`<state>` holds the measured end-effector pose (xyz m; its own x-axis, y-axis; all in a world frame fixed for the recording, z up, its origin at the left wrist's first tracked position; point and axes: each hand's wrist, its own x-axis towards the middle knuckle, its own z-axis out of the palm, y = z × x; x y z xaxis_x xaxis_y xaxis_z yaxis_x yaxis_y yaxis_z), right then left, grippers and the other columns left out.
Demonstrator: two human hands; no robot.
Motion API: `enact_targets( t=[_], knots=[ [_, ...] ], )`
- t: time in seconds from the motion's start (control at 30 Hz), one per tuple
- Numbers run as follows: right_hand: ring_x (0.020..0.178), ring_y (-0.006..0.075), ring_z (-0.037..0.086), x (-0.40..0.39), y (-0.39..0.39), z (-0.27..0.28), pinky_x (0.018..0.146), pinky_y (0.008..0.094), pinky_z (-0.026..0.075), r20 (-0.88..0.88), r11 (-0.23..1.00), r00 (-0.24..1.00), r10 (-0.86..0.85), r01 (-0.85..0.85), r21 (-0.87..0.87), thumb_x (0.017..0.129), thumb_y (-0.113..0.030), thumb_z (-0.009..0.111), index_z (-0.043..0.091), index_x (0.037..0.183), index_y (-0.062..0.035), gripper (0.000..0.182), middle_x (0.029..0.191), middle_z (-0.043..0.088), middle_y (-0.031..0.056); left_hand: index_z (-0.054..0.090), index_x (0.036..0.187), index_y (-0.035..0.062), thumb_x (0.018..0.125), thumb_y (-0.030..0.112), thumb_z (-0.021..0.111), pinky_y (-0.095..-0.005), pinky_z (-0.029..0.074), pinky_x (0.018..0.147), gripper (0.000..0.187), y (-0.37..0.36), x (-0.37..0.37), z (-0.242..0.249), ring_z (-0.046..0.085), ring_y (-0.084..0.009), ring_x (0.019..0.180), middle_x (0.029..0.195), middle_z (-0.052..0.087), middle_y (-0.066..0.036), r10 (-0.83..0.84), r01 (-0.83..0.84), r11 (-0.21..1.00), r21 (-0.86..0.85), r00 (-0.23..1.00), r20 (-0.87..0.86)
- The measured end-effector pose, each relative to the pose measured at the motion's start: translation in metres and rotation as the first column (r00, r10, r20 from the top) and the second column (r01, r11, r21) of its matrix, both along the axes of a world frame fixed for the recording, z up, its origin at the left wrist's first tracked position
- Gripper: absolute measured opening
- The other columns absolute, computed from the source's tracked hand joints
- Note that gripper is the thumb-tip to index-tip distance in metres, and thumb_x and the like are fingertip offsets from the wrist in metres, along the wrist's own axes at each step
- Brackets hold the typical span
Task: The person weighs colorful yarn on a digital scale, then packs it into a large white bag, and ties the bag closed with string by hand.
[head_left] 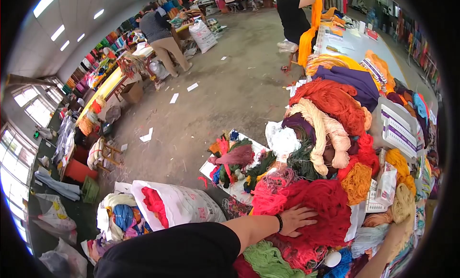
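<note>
My left hand (298, 221), with a dark beaded band at the wrist, lies flat with fingers spread on a large heap of red yarn (328, 201). Brighter pink-red yarn (269, 194) borders the heap, and a light green skein (270, 260) lies below the hand. At the lower right my right forearm (378, 261) reaches up along the table's edge. Its hand cannot be made out among the beige yarn (403, 203) and other skeins there. A small white round object (333, 259) sits near blue yarn (341, 266).
Orange-red skeins (330, 103), purple cloth (352, 84) and a clear plastic case (397, 127) cover the table further up. A white sack (177, 203) with red contents stands on the left. People work at other tables, one with orange yarn (310, 33). Paper scraps litter the floor (215, 105).
</note>
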<state>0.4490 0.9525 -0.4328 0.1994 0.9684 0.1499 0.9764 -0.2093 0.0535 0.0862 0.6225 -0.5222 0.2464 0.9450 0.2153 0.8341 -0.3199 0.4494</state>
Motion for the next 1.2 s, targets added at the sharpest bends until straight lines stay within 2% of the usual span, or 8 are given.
enact_targets(
  t=[0.2, 0.43, 0.9, 0.97, 1.03, 1.07, 1.17, 1.2],
  knots=[
    [0.115, 0.0376, 0.045, 0.055, -0.027, -0.002, 0.091, 0.0461, 0.039, -0.392, 0.92, 0.89, 0.234, -0.072, 0.385, 0.077, -0.016, 0.054, 0.022, 0.138, -0.0117, 0.069, 0.12, 0.05, 0.0217, 0.032, 0.136, 0.017, 0.064, 0.038, 0.066, -0.0539, 0.023, 0.103, 0.083, 0.0, -0.001, -0.001, 0.027, -0.0317, 0.129, 0.144, 0.024, -0.011, -0.009, 0.008, 1.0, 0.02, 0.999, 0.049],
    [0.112, 0.0365, 0.046, 0.052, -0.104, -0.017, 0.091, 0.0441, 0.039, -0.509, 0.959, 0.857, 0.088, 0.066, 0.277, 0.078, -0.015, 0.055, 0.029, 0.132, -0.0095, 0.061, 0.117, 0.052, 0.0205, 0.034, 0.134, 0.0137, 0.064, 0.036, 0.067, -0.0532, 0.02, 0.105, 0.08, 0.0, -0.001, -0.002, 0.025, -0.0328, 0.13, 0.142, 0.026, -0.013, -0.022, 0.02, 0.999, 0.029, 0.997, 0.074],
    [0.107, 0.0343, 0.049, 0.069, -0.139, -0.037, 0.091, 0.0402, 0.039, -0.618, 0.976, 0.785, 0.035, 0.106, 0.19, 0.078, -0.013, 0.058, 0.042, 0.12, -0.0052, 0.045, 0.112, 0.054, 0.0182, 0.033, 0.135, 0.0166, 0.064, 0.036, 0.067, -0.055, 0.022, 0.104, 0.081, 0.002, -0.002, 0.001, 0.025, -0.0319, 0.131, 0.143, 0.025, -0.012, -0.018, 0.021, 0.999, -0.05, 0.998, 0.063],
    [0.106, 0.034, 0.05, 0.117, -0.144, -0.047, 0.091, 0.0396, 0.039, -0.631, 0.973, 0.775, 0.035, 0.117, 0.197, 0.078, -0.012, 0.059, 0.044, 0.118, -0.0045, 0.043, 0.111, 0.055, 0.0178, 0.041, 0.131, 0.0155, 0.063, 0.033, 0.066, -0.0496, 0.028, 0.103, 0.075, 0.007, -0.002, -0.02, 0.034, -0.0317, 0.126, 0.137, 0.036, -0.014, -0.052, 0.049, 0.999, 0.02, 0.986, 0.158],
    [0.105, 0.0336, 0.05, 0.144, -0.149, -0.05, 0.091, 0.0391, 0.039, -0.658, 0.96, 0.75, 0.068, 0.129, 0.247, 0.078, -0.012, 0.059, 0.046, 0.116, -0.0039, 0.041, 0.11, 0.055, 0.0175, 0.051, 0.122, 0.0147, 0.061, 0.031, 0.065, -0.0481, 0.034, 0.098, 0.064, 0.008, -0.004, -0.007, 0.043, -0.0306, 0.119, 0.125, 0.049, -0.012, -0.021, 0.02, 1.0, 0.017, 0.995, 0.1],
    [0.105, 0.0335, 0.05, 0.147, -0.157, -0.04, 0.091, 0.0388, 0.039, -0.64, 0.942, 0.766, 0.06, 0.168, 0.291, 0.078, -0.012, 0.059, 0.047, 0.115, -0.0036, 0.04, 0.11, 0.055, 0.0173, 0.048, 0.124, 0.0152, 0.063, 0.029, 0.065, -0.0452, 0.031, 0.101, 0.065, 0.012, -0.003, 0.016, 0.041, -0.0272, 0.122, 0.129, 0.046, -0.01, -0.05, 0.038, 0.971, -0.237, 0.998, -0.044],
    [0.104, 0.033, 0.051, 0.115, -0.176, 0.016, 0.09, 0.038, 0.039, -0.497, 0.781, 0.857, 0.138, 0.214, 0.587, 0.078, -0.011, 0.06, 0.05, 0.113, -0.0027, 0.037, 0.109, 0.056, 0.0168, 0.046, 0.125, 0.0182, 0.059, 0.032, 0.069, -0.0496, 0.034, 0.097, 0.071, 0.008, 0.0, 0.003, 0.041, -0.0296, 0.118, 0.129, 0.045, -0.008, 0.036, -0.035, 0.999, 0.026, 0.999, -0.014],
    [0.103, 0.0329, 0.051, 0.093, -0.179, 0.034, 0.09, 0.0377, 0.039, -0.426, 0.725, 0.881, 0.205, 0.156, 0.671, 0.078, -0.011, 0.06, 0.051, 0.112, -0.0024, 0.036, 0.108, 0.056, 0.0167, 0.045, 0.126, 0.0204, 0.058, 0.033, 0.07, -0.0557, 0.03, 0.097, 0.073, 0.008, 0.002, 0.004, 0.037, -0.0293, 0.121, 0.133, 0.039, -0.008, 0.072, -0.08, 0.996, -0.048, 0.987, -0.146]
  ],
)
